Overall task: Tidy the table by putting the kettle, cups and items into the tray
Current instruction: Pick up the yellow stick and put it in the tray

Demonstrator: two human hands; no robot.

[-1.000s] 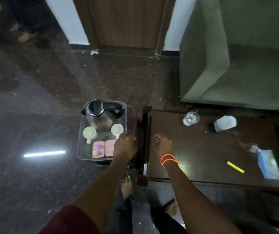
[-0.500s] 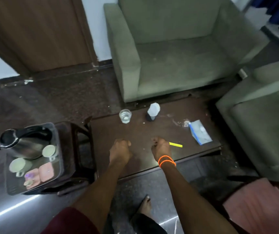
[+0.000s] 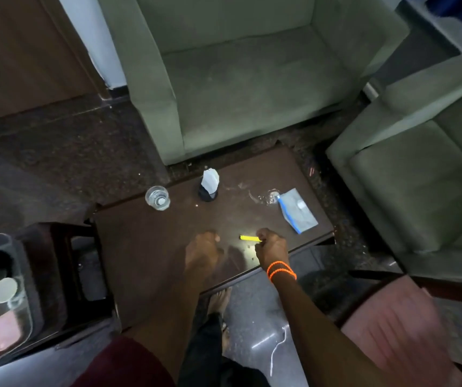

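Right hand (image 3: 270, 247) has reached the slim yellow stick (image 3: 250, 238) on table (image 3: 146, 247).

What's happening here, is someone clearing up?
Yes. A person is tidying a dark table. Their right hand is at a small yellow item; the left hand hovers beside it, blurred. A glass, a napkin holder and a plastic pouch still wait. The tray sits left, already loaded.
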